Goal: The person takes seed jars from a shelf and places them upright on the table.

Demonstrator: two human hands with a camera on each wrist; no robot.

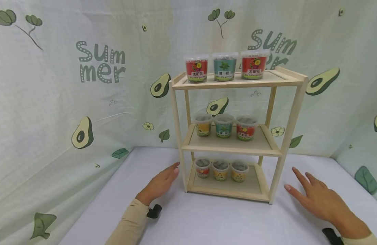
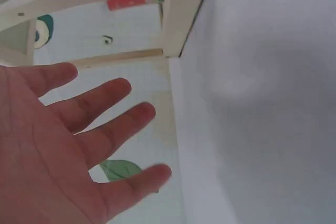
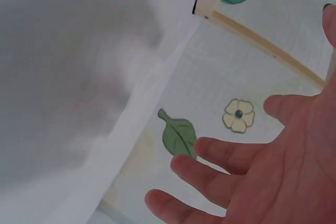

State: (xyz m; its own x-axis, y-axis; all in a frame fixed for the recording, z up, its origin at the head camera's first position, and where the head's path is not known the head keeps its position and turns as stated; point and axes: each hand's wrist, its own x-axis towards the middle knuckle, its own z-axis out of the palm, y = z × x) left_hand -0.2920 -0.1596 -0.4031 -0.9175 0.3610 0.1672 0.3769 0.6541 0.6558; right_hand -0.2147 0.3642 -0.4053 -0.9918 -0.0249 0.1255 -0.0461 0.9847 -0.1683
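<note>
A three-tier wooden shelf (image 1: 231,148) stands on the white table, with three labelled plastic cups on each tier. The top tier bears a red cup (image 1: 196,69), a teal cup (image 1: 224,67) and another red cup (image 1: 253,65). On the middle tier are a yellow, a teal (image 1: 223,126) and a red cup; the bottom tier has a red cup (image 1: 202,168) and two yellow ones. My left hand (image 1: 160,182) is beside the shelf's left front post, fingers extended, holding nothing. To the right of the shelf, my right hand (image 1: 320,197) has its fingers spread and holds nothing.
A pale cloth backdrop (image 1: 130,112) printed with avocados, leaves and lettering hangs behind and at both sides. The white tabletop (image 1: 213,221) extends in front of the shelf and beyond both its sides. Dark wrist bands (image 1: 154,211) sit at both wrists.
</note>
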